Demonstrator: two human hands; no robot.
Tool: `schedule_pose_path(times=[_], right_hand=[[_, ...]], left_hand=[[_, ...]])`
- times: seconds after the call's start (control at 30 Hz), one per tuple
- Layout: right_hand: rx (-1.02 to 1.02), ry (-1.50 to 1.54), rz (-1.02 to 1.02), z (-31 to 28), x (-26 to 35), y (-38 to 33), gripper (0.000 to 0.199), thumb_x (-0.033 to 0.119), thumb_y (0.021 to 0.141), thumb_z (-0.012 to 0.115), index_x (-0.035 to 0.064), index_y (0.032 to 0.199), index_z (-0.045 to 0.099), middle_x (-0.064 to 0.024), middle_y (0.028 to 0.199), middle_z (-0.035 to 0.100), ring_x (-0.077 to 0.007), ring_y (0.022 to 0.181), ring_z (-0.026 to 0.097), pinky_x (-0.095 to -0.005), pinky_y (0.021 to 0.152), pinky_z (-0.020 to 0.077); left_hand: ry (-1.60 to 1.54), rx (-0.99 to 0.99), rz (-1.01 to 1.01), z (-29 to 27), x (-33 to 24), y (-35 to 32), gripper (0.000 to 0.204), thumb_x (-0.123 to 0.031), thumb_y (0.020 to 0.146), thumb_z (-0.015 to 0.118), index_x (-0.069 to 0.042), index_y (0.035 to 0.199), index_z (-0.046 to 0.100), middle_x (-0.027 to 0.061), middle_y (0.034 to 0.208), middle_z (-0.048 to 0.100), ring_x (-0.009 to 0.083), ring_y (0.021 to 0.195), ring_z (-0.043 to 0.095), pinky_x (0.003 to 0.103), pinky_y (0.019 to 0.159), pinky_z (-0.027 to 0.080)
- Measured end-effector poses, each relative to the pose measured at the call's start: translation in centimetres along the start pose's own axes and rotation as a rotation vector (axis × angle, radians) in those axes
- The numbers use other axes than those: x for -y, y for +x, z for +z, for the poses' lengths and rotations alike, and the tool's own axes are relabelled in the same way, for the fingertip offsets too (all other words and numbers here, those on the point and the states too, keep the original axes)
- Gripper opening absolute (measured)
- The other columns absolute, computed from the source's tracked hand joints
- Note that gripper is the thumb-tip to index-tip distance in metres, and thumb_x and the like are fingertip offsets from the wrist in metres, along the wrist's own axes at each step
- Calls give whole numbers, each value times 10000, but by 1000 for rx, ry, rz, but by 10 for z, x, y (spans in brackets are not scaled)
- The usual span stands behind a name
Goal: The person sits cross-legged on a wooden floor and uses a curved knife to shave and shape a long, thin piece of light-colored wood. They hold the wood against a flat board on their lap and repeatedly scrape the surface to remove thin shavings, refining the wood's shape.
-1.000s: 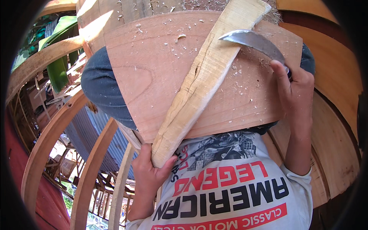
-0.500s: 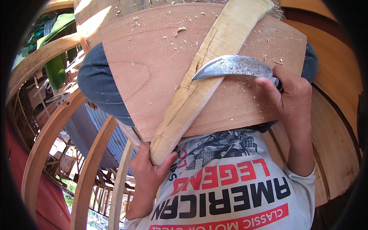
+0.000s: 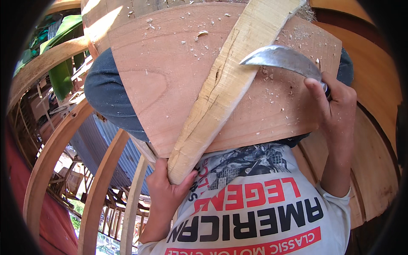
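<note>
A long pale strip of rough wood [image 3: 221, 85] lies slanted across a broad reddish wooden board [image 3: 157, 72] that rests on my lap. My left hand [image 3: 166, 191] grips the strip's near end at the board's lower edge. My right hand [image 3: 335, 106] is closed on the handle of a curved steel knife [image 3: 282, 59]. The blade tip touches the right edge of the strip, about halfway up. Small wood chips are scattered over the board.
My knees in dark trousers [image 3: 106, 102] stick out on both sides of the board. Curved wooden ribs [image 3: 51, 148] stand at the left, with corrugated metal sheet [image 3: 91, 144] behind them. Curved wooden planks [image 3: 374, 140] run along the right.
The knife came down along the strip's right edge half a second ago, then lifted back up and to the right. My left hand has kept its hold on the strip's end.
</note>
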State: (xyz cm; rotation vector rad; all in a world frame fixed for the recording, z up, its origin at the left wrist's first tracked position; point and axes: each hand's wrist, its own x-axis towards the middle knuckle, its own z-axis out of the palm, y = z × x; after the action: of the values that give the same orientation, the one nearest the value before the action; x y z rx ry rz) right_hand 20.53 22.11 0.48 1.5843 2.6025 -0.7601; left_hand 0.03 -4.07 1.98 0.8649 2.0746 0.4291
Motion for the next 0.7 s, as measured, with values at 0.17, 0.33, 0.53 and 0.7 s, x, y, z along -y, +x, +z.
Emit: schedule_pose_path(times=[0.17,0.33,0.53,0.7], right_hand=[[29,-94,-150,11,15,-3,493,480,746,729,38,625,546,-115,483,473,-272,428,504,-337,435,404],[-101,-147,-201,18,-1,11,507,508,770,706,33,650,575,-89,476,458,-229,430,495,-318,445,392],[-216,-64,355,-21,-61,37,530,481,856,648,-16,681,587,2,504,418,-74,505,396,-263,469,343],[23,-28,-194,11,7,0,491,455,829,682,1,666,592,-77,501,496,-157,448,484,-297,457,370]], left_hand=[[-51,69,31,-8,1,8,482,-352,726,799,-1,860,496,160,686,610,252,597,643,298,528,471],[-92,81,15,-8,0,5,482,-377,745,775,3,849,497,155,694,615,229,609,649,290,530,469],[-145,134,20,-11,11,1,485,-395,755,753,7,862,504,165,706,627,250,641,674,303,539,484],[-153,164,-42,0,6,-3,489,-405,759,745,5,871,504,168,714,633,271,663,684,308,547,490]])
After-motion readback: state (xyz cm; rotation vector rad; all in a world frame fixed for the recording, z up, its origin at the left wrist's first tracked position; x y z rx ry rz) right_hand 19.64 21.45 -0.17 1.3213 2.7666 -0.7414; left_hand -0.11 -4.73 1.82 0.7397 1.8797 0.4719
